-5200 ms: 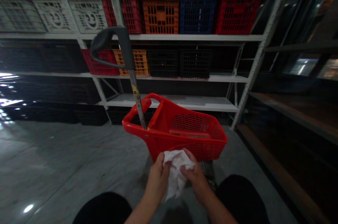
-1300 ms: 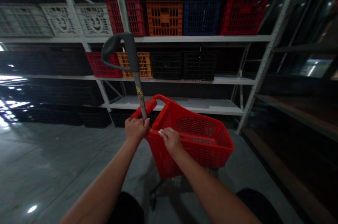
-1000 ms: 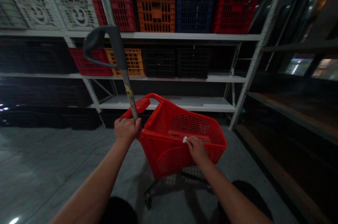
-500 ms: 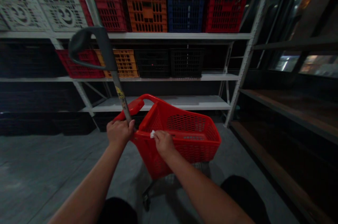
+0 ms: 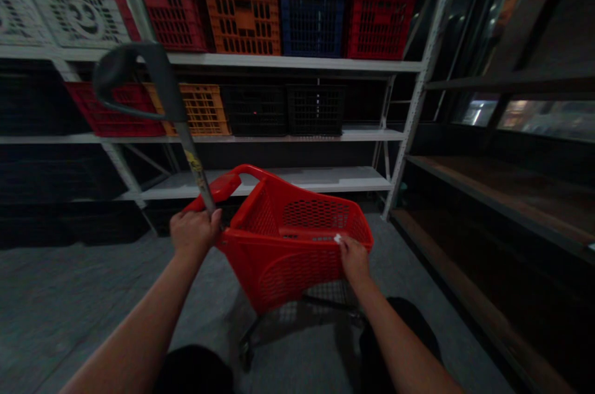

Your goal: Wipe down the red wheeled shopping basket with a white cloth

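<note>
A red plastic shopping cart [image 5: 279, 258] with perforated sides stands in front of me. At its near rear corner, my left hand [image 5: 195, 234] is closed around the end of the red handle [image 5: 218, 188]. A metal pole [image 5: 196, 168] with a dark grey looped grip [image 5: 165, 81] rises from beside that hand and leans up to the left. Toward the front of the near rim, my right hand [image 5: 356, 261] pinches a small white wad [image 5: 338, 238], which touches the rim. Whether the wad is tissue or cloth is too small to tell.
Behind the cart, a white metal rack [image 5: 307, 64] bears white, red, orange, blue and black crates, among them a blue crate [image 5: 312, 21]. To the right stand dark shelves [image 5: 502, 186]. The cart's caster [image 5: 246, 354] rests on the grey concrete floor [image 5: 111, 295].
My right hand has slid the white wad along the cart's near rim to the right, toward the front. My left hand keeps its hold. The view has shifted slightly.
</note>
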Action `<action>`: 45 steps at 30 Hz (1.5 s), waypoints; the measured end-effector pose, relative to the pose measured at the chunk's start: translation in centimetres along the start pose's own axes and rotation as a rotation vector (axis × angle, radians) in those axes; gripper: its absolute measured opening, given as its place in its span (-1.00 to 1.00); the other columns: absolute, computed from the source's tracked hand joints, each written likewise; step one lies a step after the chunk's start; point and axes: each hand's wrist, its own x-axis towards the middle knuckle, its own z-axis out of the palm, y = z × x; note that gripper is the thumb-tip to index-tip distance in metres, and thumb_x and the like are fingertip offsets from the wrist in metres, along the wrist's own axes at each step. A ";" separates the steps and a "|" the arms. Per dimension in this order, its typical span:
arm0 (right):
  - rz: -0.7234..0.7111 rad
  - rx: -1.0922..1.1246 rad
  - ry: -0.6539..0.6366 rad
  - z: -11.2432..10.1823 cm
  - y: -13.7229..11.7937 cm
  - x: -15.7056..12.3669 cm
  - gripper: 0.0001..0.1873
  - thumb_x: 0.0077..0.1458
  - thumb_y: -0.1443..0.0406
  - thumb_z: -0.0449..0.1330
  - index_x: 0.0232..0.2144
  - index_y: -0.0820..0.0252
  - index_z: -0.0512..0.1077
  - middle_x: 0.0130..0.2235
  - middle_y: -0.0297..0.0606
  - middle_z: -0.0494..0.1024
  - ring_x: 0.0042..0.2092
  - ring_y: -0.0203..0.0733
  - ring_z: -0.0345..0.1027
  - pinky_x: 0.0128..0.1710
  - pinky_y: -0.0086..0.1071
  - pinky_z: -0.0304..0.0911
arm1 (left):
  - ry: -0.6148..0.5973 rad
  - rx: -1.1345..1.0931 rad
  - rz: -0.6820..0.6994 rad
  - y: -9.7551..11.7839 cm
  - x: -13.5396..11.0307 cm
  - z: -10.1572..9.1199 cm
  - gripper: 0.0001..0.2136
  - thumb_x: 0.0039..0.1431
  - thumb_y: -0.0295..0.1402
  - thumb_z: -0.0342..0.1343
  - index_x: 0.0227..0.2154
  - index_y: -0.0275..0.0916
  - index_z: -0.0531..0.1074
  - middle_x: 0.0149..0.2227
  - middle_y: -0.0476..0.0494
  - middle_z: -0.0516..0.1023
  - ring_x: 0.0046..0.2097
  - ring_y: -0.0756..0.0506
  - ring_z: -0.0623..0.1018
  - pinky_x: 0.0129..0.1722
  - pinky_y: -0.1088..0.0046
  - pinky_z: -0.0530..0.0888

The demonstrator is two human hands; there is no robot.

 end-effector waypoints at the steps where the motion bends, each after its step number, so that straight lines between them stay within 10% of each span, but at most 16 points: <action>1: -0.038 0.038 -0.021 0.9 -1.6 0.1 -0.74 0.05 0.41 -0.01 -0.28 0.25 0.45 -0.25 -0.16 0.52 -0.19 -0.21 0.37 -0.12 -0.34 0.23 | 0.007 0.006 0.000 0.0 -0.1 -0.1 -0.47 0.12 -0.13 -0.35 -0.55 -0.35 0.44 -0.56 -0.25 0.45 -0.43 -0.14 0.39 -0.31 0.31 0.18; 7: -0.156 0.146 -0.107 3.2 -6.1 0.3 -0.77 0.04 0.42 0.02 -0.32 0.22 0.46 -0.28 -0.20 0.53 -0.22 -0.23 0.36 -0.15 -0.38 0.22 | 0.040 0.010 -0.013 -0.4 -0.5 -0.3 -0.52 0.12 -0.14 -0.31 -0.61 -0.34 0.39 -0.61 -0.17 0.38 -0.46 -0.08 0.34 -0.31 0.33 0.19; 16: 0.140 -0.052 0.073 -3.7 6.3 -0.5 -0.73 0.04 0.34 -0.03 -0.33 0.24 0.47 -0.31 -0.15 0.54 -0.29 -0.17 0.41 -0.23 -0.33 0.27 | 0.052 0.059 -0.014 -0.5 -0.8 0.0 -0.51 0.14 -0.15 -0.34 -0.60 -0.32 0.40 -0.60 -0.15 0.40 -0.45 -0.08 0.36 -0.29 0.33 0.20; 26: -0.220 0.302 -0.162 6.6 -13.6 1.0 -0.78 0.04 0.43 0.02 -0.32 0.23 0.44 -0.29 -0.21 0.53 -0.24 -0.24 0.37 -0.18 -0.44 0.22 | 0.045 0.050 -0.021 0.4 -1.3 -1.0 -0.48 0.14 -0.13 -0.34 -0.55 -0.35 0.45 -0.57 -0.27 0.45 -0.43 -0.15 0.42 -0.30 0.30 0.17; 29: -0.272 0.297 -0.194 8.0 -16.0 1.5 -0.81 0.03 0.43 0.03 -0.36 0.22 0.44 -0.35 -0.22 0.53 -0.29 -0.24 0.37 -0.23 -0.45 0.22 | 0.044 0.053 -0.029 0.2 -1.3 -1.0 -0.47 0.13 -0.13 -0.35 -0.55 -0.33 0.45 -0.56 -0.27 0.47 -0.43 -0.16 0.43 -0.31 0.31 0.17; 33: -0.253 0.240 -0.195 6.3 -12.1 1.1 -0.79 0.02 0.45 0.02 -0.38 0.19 0.45 -0.34 -0.23 0.52 -0.28 -0.24 0.36 -0.22 -0.42 0.22 | 0.031 0.067 -0.019 -0.3 -1.1 -0.5 -0.48 0.13 -0.13 -0.37 -0.56 -0.31 0.44 -0.55 -0.25 0.47 -0.43 -0.15 0.42 -0.31 0.32 0.18; 41: -0.025 -0.028 -0.054 -2.5 4.6 -0.1 -0.76 0.02 0.39 0.01 -0.31 0.21 0.46 -0.28 -0.18 0.54 -0.24 -0.18 0.39 -0.17 -0.33 0.26 | -0.038 0.042 0.026 -1.0 0.2 0.8 -0.49 0.15 -0.13 -0.37 -0.52 -0.33 0.41 -0.50 -0.22 0.45 -0.34 -0.16 0.40 -0.23 0.28 0.21; 45: 0.026 -0.088 -0.055 -3.8 6.5 -0.1 -0.76 0.04 0.37 0.00 -0.33 0.23 0.46 -0.31 -0.18 0.54 -0.28 -0.19 0.41 -0.23 -0.37 0.27 | 0.160 -0.101 -0.105 -0.2 0.5 0.1 -0.55 0.10 -0.10 -0.21 -0.17 -0.40 0.31 -0.06 -0.35 0.34 0.00 -0.27 0.27 0.01 0.10 0.08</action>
